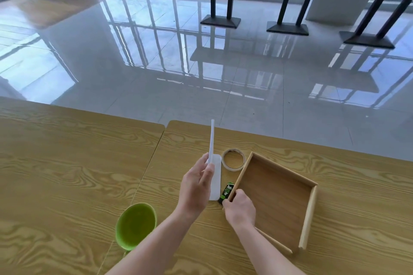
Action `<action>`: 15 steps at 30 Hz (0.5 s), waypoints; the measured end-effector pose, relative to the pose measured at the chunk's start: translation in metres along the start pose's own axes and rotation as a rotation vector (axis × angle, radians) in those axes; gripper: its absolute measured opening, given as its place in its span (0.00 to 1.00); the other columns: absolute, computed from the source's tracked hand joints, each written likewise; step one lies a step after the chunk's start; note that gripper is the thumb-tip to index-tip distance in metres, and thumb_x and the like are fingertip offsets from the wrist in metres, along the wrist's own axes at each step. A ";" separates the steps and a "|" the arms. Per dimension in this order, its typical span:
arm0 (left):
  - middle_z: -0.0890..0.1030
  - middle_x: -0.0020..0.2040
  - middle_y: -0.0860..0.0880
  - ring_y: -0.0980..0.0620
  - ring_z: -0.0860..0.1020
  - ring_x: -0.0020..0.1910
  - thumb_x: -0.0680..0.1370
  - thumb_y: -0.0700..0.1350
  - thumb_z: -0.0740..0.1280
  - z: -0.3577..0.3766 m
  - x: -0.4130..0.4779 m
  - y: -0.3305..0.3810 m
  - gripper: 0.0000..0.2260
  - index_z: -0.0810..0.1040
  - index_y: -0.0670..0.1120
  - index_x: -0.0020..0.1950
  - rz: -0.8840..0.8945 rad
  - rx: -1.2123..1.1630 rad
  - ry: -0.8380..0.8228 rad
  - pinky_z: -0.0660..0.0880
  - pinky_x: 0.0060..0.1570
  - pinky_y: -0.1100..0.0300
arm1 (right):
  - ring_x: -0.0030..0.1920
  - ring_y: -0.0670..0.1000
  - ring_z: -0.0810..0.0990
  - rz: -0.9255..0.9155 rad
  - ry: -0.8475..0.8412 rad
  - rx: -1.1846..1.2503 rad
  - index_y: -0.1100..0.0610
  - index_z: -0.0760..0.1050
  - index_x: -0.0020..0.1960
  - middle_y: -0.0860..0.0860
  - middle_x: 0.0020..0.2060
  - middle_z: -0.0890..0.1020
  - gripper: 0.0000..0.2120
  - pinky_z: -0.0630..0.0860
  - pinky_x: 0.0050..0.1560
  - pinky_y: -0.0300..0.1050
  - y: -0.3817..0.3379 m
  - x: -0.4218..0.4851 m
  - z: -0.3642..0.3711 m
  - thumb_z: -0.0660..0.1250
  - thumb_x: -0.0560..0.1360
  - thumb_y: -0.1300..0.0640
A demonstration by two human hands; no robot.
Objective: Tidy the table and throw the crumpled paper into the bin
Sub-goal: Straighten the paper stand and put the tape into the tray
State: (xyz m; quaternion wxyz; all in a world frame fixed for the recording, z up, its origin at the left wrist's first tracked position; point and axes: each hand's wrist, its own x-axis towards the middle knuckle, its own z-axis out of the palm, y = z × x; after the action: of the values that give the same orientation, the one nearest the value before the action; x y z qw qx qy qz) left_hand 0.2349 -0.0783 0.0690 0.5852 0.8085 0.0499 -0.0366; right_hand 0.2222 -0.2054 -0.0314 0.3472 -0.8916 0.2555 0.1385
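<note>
Head view: left hand pinches flat white paper (edge-on).

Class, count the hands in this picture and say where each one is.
2. The left hand holds a white paper strip upright above the wooden table; the right hand grips a green glue stick beside the wooden tray.

No words or numbers can be read here. White marks are printed on the small green and black thing on the table, which is touched by the right hand, but the marks are too small and blurred to be made out. No writing can be seen on the white sheet that is held up.
</note>
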 end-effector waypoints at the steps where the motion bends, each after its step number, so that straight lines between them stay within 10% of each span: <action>1: 0.82 0.41 0.50 0.61 0.74 0.35 0.83 0.50 0.59 -0.005 0.004 -0.001 0.15 0.76 0.58 0.68 -0.002 0.005 0.004 0.70 0.37 0.61 | 0.43 0.51 0.79 -0.002 -0.003 0.004 0.52 0.74 0.48 0.47 0.42 0.80 0.06 0.73 0.43 0.46 -0.005 0.001 0.003 0.68 0.74 0.52; 15: 0.79 0.41 0.41 0.53 0.72 0.36 0.84 0.49 0.58 -0.054 0.041 -0.016 0.14 0.76 0.56 0.67 0.034 0.023 0.014 0.69 0.37 0.55 | 0.45 0.52 0.79 -0.043 -0.039 -0.027 0.53 0.73 0.49 0.48 0.43 0.80 0.07 0.75 0.45 0.47 -0.054 0.016 0.034 0.68 0.75 0.52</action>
State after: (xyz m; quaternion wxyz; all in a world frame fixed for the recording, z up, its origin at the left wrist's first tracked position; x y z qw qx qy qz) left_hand 0.2736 -0.0200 0.0663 0.5759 0.8163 0.0400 -0.0215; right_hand 0.2627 -0.1535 -0.0329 0.3432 -0.8985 0.2276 0.1519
